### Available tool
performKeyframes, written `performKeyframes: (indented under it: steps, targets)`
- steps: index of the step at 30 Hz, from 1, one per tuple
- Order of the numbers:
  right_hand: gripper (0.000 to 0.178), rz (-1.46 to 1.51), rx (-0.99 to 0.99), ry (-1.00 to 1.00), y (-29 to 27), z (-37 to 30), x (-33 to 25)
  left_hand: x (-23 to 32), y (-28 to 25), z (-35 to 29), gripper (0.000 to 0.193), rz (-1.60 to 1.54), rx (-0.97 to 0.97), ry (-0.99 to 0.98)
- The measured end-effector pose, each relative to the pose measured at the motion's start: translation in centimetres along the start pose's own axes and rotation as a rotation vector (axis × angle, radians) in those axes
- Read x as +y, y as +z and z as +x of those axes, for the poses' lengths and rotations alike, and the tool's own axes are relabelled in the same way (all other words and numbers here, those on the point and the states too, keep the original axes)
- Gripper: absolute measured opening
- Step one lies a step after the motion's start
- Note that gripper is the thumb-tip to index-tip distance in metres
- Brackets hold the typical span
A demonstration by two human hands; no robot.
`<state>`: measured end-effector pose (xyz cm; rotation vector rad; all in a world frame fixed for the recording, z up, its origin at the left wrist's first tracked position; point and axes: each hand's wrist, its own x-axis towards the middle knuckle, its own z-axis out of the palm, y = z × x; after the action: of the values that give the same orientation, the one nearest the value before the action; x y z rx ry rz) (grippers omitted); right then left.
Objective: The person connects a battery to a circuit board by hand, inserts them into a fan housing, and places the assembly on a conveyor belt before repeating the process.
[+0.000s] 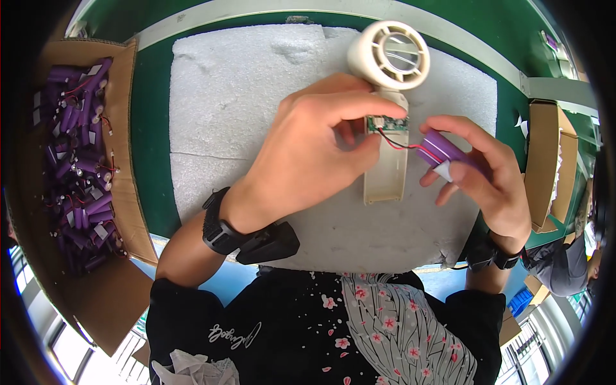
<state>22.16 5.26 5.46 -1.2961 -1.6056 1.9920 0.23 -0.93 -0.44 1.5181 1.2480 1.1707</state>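
Note:
A cream handheld fan [389, 55] lies on the foam sheet, its round head at the far end and its hollow handle [385, 179] open toward me. A green circuit board [390, 124] sits in the upper handle. My left hand [308, 138] grips the fan near that board, with the index finger across the handle and the thumb beside the wire plug; the other fingers are partly hidden. To the right, my right hand [491, 170] holds a purple battery [443, 149] with a white tab. Red and black wires [399, 145] run from the battery to the board's white plug.
At the left stands a cardboard box [125, 160] of several purple batteries with wires. White foam [224, 96] covers much of the green table [154, 128]. A smaller cardboard box [544, 167] stands at the right, and a person [564, 263] sits beyond it.

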Motion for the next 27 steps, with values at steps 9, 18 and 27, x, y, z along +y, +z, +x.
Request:
performKeyframes:
  steps: [9, 18, 27]
  targets:
    - [0.02, -0.84, 0.338, -0.448, -0.2, 0.7, 1.5, -0.2, 0.0, 0.0, 0.036, -0.028, 0.05, -0.084]
    - [0.019, -1.057, 0.244, -0.766, 1.2, 0.3, 1.7, 0.2, -0.2, -0.1, 0.036, 0.019, 0.058, -0.095]
    - [0.022, -1.305, 0.318, -0.763, 3.2, -0.2, 2.5, -0.2, 0.3, 0.0, 0.031, 0.006, 0.144, 0.028]
